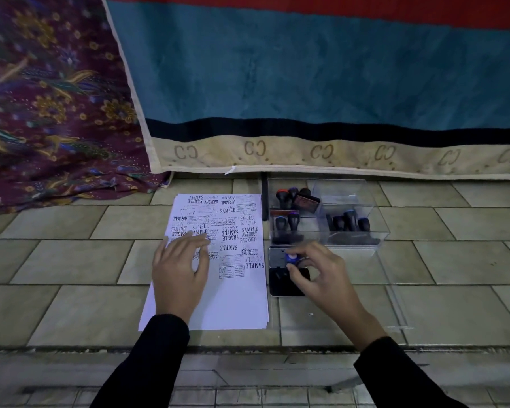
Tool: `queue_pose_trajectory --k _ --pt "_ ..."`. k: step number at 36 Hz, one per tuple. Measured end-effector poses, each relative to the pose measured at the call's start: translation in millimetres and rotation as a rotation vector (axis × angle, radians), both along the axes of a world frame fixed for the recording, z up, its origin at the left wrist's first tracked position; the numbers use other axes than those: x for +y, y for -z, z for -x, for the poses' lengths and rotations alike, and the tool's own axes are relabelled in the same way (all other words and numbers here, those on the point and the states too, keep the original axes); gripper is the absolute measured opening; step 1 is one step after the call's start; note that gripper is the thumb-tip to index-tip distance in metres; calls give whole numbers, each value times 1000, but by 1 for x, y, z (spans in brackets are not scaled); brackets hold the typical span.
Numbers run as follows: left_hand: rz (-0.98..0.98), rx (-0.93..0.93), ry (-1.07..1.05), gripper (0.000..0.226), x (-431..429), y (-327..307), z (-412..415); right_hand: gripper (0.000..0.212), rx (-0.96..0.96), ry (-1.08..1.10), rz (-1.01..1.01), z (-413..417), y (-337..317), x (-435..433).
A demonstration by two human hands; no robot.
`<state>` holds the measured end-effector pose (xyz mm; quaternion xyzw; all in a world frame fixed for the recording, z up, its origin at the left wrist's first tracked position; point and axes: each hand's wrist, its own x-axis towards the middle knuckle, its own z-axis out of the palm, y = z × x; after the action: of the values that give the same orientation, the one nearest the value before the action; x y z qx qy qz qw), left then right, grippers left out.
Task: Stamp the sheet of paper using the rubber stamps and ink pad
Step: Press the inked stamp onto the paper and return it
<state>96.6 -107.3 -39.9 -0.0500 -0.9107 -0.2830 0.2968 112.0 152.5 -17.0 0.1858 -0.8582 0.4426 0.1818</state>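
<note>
At far left a purple floral cloth (42,98) lies bunched on the tiled floor (71,260). Next to it a blue blanket (306,69) with a beige hem hangs down to the floor and fills the back of the view.

The paper (236,295) lies flat on the tiles in front of the blanket, a little left of centre. It looks like the top sheet of a thin stack. Its far half is crowded with black prints such as SAMPLE, EXPRESS, AIR MAIL and FRAGILE, and its near half is blank. The left hand (180,269) rests on the paper's left side, palm down, with the fingers straight and spread over some of the prints, gripping nothing. A black sleeve (153,357) covers the arm.

Just beside the paper's right edge sits the ink pad (277,285), with its grey cover folded back on the far side. The stamp (292,258), with a blue cap, stands upright over the black pad. Whether its face touches the ink cannot be told. The right hand (321,275) pinches the stamp's handle from the right with curled fingertips.

Beyond the ink pad, near the blanket's hem, stands a clear box (377,207) split into compartments. More stamps (349,220) with black handles stand or lean in three of them. Right of the ink pad a clear lid (395,304) lies flat on the tiles.
</note>
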Motion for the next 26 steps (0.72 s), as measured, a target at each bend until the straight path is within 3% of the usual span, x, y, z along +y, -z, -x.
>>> queue_pose_trajectory --k 4,10,26 --pt "64 -169 223 38 23 -10 -3 18 17 11 -30 -6 3 -2" --pt "172 -411 400 79 55 -2 -8 21 31 41 -76 -13 6 -5" --pt "149 -348 380 68 66 15 -10 12 67 104 -63 -14 8 -11"
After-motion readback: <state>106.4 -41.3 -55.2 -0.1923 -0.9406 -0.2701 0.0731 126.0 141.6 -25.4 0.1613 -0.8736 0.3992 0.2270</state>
